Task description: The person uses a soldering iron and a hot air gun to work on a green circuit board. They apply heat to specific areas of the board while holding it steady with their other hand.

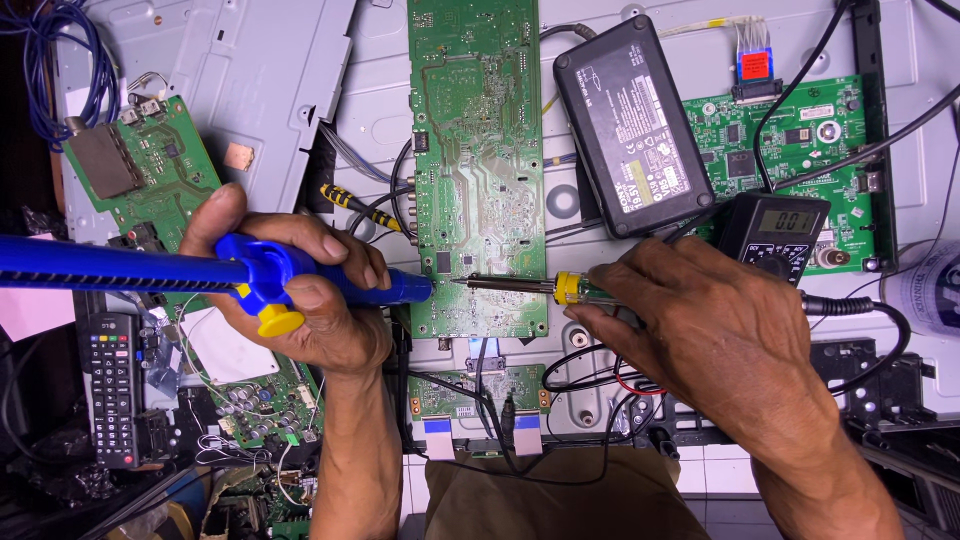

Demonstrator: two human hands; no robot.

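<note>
The long green circuit board lies on the grey metal chassis, between the two hands. The soldering iron is clamped in the right hand, its tip touching the board's near edge. The blue desoldering pump is gripped in the left hand, nozzle at the board's near left edge, just beside the iron's tip. A black power adapter lies to the far right, a multimeter just beyond the right hand. A remote control lies at the near left.
</note>
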